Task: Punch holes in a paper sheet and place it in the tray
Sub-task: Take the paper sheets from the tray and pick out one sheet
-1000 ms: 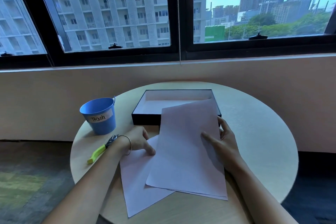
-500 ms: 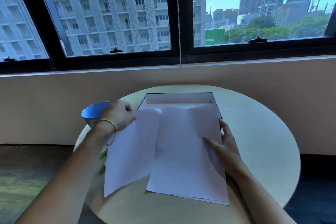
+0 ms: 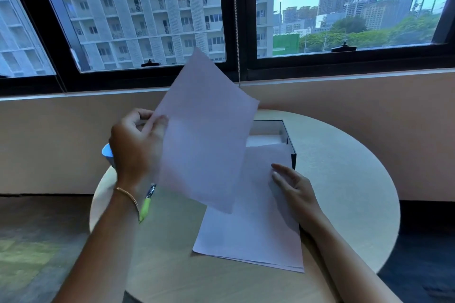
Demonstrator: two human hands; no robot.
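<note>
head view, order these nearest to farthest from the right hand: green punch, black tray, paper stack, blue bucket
From the right hand:
1. paper stack, under its fingers
2. black tray, just behind it
3. green punch, left of the stack
4. blue bucket, far left, mostly hidden

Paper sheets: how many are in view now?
2 clearly: a lifted sheet in the left hand, a flat sheet on the table under the right hand. Edges beneath it suggest more, uncounted.

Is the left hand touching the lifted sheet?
Touching. Head view: the left hand pinches the lifted sheet at its left edge.
</note>
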